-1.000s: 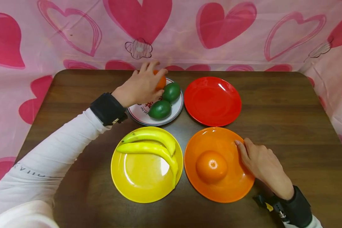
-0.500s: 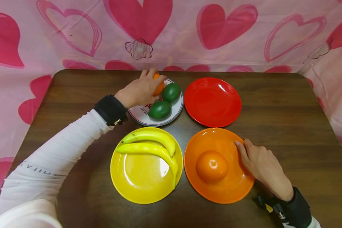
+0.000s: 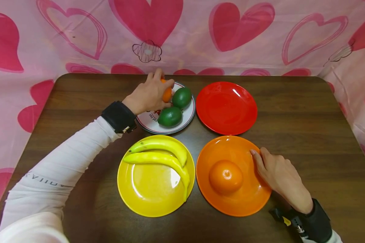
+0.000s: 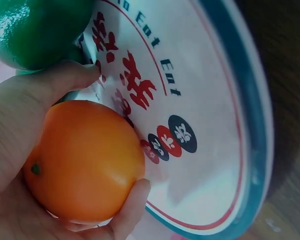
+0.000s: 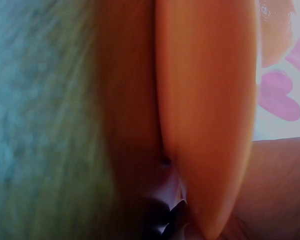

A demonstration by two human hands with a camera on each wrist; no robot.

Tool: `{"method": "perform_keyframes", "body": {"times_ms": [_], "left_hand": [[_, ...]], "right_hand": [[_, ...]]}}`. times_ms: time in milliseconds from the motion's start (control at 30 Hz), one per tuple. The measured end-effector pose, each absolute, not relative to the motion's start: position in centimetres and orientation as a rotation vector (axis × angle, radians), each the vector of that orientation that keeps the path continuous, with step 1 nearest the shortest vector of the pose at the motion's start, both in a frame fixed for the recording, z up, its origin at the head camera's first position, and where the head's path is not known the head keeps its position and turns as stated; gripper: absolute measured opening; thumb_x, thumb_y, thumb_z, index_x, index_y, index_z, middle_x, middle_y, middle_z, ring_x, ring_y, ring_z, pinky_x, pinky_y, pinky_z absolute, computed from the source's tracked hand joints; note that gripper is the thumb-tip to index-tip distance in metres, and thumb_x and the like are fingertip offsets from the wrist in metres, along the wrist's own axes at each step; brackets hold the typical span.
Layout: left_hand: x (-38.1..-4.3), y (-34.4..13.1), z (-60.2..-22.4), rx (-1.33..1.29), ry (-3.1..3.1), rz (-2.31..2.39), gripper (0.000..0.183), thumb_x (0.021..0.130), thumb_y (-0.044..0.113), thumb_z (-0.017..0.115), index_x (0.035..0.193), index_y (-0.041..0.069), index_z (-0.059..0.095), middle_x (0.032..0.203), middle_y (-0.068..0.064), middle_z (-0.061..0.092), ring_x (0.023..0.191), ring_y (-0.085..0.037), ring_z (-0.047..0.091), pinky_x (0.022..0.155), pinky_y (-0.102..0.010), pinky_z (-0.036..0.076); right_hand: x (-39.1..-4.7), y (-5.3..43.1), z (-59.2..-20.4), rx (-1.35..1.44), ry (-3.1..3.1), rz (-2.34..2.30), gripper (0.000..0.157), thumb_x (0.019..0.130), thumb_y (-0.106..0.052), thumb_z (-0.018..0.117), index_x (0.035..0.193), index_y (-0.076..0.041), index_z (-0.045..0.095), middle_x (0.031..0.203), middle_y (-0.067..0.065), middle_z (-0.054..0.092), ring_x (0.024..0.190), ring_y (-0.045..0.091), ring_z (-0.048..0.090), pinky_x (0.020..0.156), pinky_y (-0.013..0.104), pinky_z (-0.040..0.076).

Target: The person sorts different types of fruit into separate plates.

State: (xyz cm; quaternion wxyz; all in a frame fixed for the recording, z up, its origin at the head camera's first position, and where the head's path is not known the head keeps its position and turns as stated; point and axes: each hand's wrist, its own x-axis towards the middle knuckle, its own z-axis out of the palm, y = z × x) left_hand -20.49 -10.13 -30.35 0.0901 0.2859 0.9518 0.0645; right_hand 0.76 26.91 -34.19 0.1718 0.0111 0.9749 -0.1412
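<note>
My left hand (image 3: 150,92) holds a small orange (image 4: 87,160) at the white plate (image 4: 200,190) with red and dark lettering; thumb and fingers curl round the fruit. Whether it touches the plate is hard to tell. Two green avocado-like fruits, one farther back (image 3: 181,98) and one nearer (image 3: 170,116), lie on that plate beside the hand. At the right, my right hand (image 3: 280,173) grips the rim of the orange plate (image 3: 210,155), thumb on top and fingers partly hidden below. A big orange (image 3: 226,177) sits on this plate.
A yellow plate (image 3: 143,199) bearing two bananas (image 3: 158,157) is at the front left. The red plate (image 3: 226,108) stands behind the orange one. All plates rest close together on the brown wooden table (image 3: 307,118), with a heart-patterned pink cloth (image 3: 194,40) behind it.
My left hand has shifted slightly left and toward me with the small orange, away from the farther green fruit. The right hand stays on the orange plate's rim.
</note>
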Motion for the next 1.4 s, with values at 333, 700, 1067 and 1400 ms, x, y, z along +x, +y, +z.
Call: {"method": "perform_keyframes", "body": {"times_ms": [333,700,1067,1400], "left_hand": [[-20.7,-10.8,-30.2,0.772,2.832,0.282,0.080,0.079,0.044,0.073,0.140,0.011,0.035,0.137,-0.019,0.037,0.115,-0.037,0.043,0.087,-0.056,0.050],[-19.8,-9.5,-28.2,0.938,2.960,0.391,0.075,0.081,0.047,0.067,0.142,0.014,0.039,0.124,-0.014,0.048,0.096,-0.029,0.051,0.074,-0.048,0.053],[-15.7,-3.9,-26.0,1.259,2.928,0.388,0.066,0.081,0.050,0.061,0.134,0.016,0.040,0.121,-0.008,0.046,0.093,-0.022,0.049,0.066,-0.038,0.052],[-12.3,0.2,-26.4,1.493,2.725,0.268,0.068,0.089,0.057,0.051,0.143,0.017,0.042,0.131,-0.008,0.046,0.106,-0.022,0.047,0.066,-0.032,0.050]], "right_hand": [[0.8,26.8,-34.0,0.024,2.761,-0.405,0.060,0.098,-0.062,0.022,0.095,-0.007,0.045,0.066,0.008,0.038,0.054,0.024,0.041,0.050,0.037,0.034],[1.0,27.3,-34.1,0.029,2.775,-0.386,0.058,0.099,-0.061,0.023,0.094,-0.007,0.043,0.065,0.008,0.038,0.054,0.025,0.041,0.050,0.037,0.034],[1.2,27.3,-34.3,0.037,2.786,-0.405,0.057,0.099,-0.061,0.024,0.094,-0.007,0.044,0.064,0.008,0.038,0.054,0.025,0.041,0.050,0.037,0.034],[0.9,27.2,-34.3,0.043,2.765,-0.403,0.059,0.098,-0.062,0.023,0.096,-0.007,0.044,0.065,0.008,0.039,0.054,0.025,0.042,0.050,0.037,0.034]]}}
